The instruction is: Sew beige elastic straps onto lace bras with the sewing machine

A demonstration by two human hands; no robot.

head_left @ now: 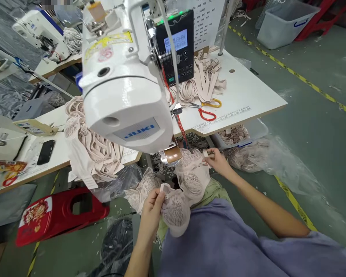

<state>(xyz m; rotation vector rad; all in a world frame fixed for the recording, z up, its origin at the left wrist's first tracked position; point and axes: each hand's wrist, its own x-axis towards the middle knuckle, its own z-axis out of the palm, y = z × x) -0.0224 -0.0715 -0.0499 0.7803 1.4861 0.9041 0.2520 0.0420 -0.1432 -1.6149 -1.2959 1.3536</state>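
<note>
My left hand [153,206] pinches the upper edge of a pale pink lace bra [177,211], near a small whitish tab. One cup of it hangs over my lap. My right hand [217,161] is closed on a strap end at the far side of the beige-pink lace, by the cup [193,181] close to the machine. A white sewing machine [127,111] stands over the work, its rounded metal and brown front guard [170,155] just above the lace. Another lace piece [142,190] lies left of my left hand. The needle is hidden.
Scissors [208,109] with red and yellow handles lie on the white table [248,96] beside piled beige straps [206,75]. More straps [95,150] hang over the left table edge. A control panel [177,48] stands behind the machine. A red stool [60,215] is at lower left.
</note>
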